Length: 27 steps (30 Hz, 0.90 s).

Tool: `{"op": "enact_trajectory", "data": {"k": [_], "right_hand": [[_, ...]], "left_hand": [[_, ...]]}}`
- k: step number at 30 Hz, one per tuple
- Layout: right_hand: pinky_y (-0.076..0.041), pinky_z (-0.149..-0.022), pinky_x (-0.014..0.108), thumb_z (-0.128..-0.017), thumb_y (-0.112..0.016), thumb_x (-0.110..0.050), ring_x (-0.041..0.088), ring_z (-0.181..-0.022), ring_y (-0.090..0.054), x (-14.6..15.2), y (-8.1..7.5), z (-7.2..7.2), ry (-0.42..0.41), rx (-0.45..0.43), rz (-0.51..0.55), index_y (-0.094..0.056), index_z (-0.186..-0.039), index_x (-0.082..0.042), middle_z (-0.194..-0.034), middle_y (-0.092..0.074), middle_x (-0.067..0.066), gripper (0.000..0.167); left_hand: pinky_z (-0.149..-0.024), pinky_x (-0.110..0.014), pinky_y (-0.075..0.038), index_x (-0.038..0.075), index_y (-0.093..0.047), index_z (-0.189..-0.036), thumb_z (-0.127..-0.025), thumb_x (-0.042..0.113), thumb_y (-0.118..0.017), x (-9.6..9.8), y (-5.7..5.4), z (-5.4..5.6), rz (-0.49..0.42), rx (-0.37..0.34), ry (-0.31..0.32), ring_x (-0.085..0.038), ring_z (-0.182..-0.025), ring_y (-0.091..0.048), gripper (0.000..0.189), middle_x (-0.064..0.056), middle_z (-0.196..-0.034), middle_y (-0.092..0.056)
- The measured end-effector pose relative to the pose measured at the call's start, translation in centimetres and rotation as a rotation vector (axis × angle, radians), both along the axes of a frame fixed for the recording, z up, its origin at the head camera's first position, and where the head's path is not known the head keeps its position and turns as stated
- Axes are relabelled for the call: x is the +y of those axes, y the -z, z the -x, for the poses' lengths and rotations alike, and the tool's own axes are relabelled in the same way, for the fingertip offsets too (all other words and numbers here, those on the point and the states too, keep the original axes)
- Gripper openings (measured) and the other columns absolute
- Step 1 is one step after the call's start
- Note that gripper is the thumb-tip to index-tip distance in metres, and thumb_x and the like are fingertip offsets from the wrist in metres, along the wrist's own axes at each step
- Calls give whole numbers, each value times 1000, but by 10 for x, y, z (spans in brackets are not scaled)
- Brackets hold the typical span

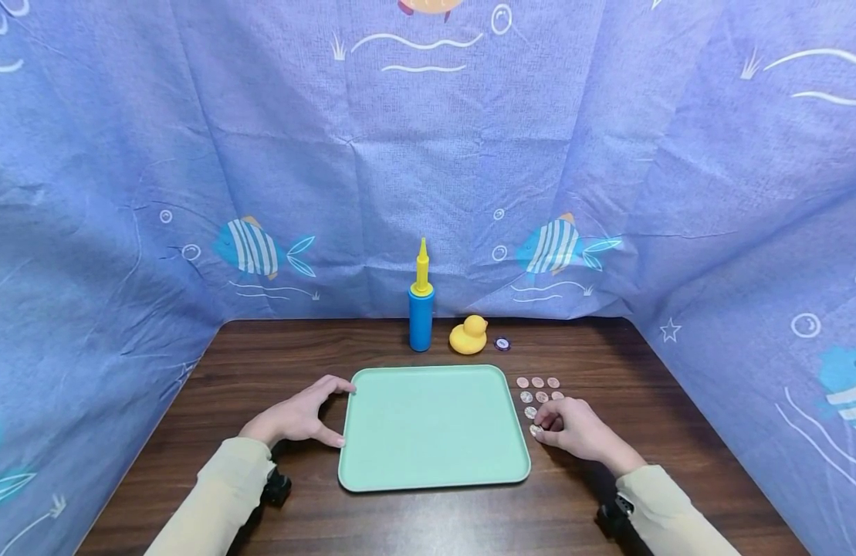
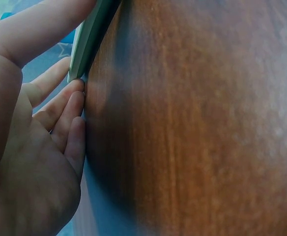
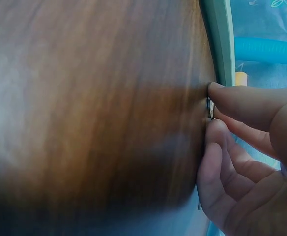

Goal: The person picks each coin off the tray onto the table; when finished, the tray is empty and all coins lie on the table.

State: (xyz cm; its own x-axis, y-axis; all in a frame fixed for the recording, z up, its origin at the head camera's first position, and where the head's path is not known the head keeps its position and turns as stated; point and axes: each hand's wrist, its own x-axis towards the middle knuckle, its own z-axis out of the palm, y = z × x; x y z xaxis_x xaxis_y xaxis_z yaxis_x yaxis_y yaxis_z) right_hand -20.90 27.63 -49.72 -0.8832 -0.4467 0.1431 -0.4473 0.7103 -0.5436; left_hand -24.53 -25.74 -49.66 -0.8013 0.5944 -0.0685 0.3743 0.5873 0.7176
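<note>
A pale green rectangular tray (image 1: pixel 434 428) lies on the dark wooden table. My left hand (image 1: pixel 299 413) rests at its left side, fingers spread, with the thumb and index fingertips at the rim. In the left wrist view the tray's edge (image 2: pixel 82 46) runs close by the fingertips. To the right of the tray, my right hand (image 1: pixel 576 428) pinches a silver-coloured coin (image 1: pixel 536 430) between thumb and fingertips, low at the tabletop. The right wrist view shows the coin (image 3: pixel 211 108) edge-on between them. Several copper and silver coins (image 1: pixel 537 382) lie in rows just beyond; the hand partly covers one.
Behind the tray stands a blue hand pump (image 1: pixel 421 320) with a yellow nozzle. A yellow rubber duck (image 1: pixel 468 337) and a dark round chip (image 1: pixel 502 344) sit to its right. A blue fish-patterned cloth (image 1: pixel 428 170) hangs around the table's back and sides.
</note>
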Motion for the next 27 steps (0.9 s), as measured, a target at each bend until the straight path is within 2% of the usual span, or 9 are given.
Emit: {"op": "enact_trajectory", "data": {"k": [9, 17, 27], "right_hand": [[-52, -65, 25, -83, -87, -12, -3, -67, -59, 0, 0, 2, 4, -8, 2, -73, -85, -16, -76, -66, -13, 15], [-52, -66, 25, -82, -87, -10, -4, -69, -60, 1, 1, 2, 6, 8, -12, -72, -85, -17, -76, -66, -16, 16], [-52, -65, 25, -83, -87, -12, -4, -69, -60, 2, 2, 3, 3, 11, -11, -72, -84, -18, -76, -66, -16, 16]], "left_hand": [[-116, -64, -32, 10, -48, -151, -79, 43, -93, 1, -1, -1, 10, 4, -2, -40, -147, -39, 91, -13, -155, -43], [-115, -63, -34, 8, -49, -150, -79, 42, -93, 1, -1, -1, 10, 44, 11, -40, -144, -42, 91, -13, -153, -45], [-115, -63, -34, 9, -49, -151, -78, 44, -93, 2, -2, -1, 14, 31, 1, -40, -144, -41, 91, -13, -153, -45]]}}
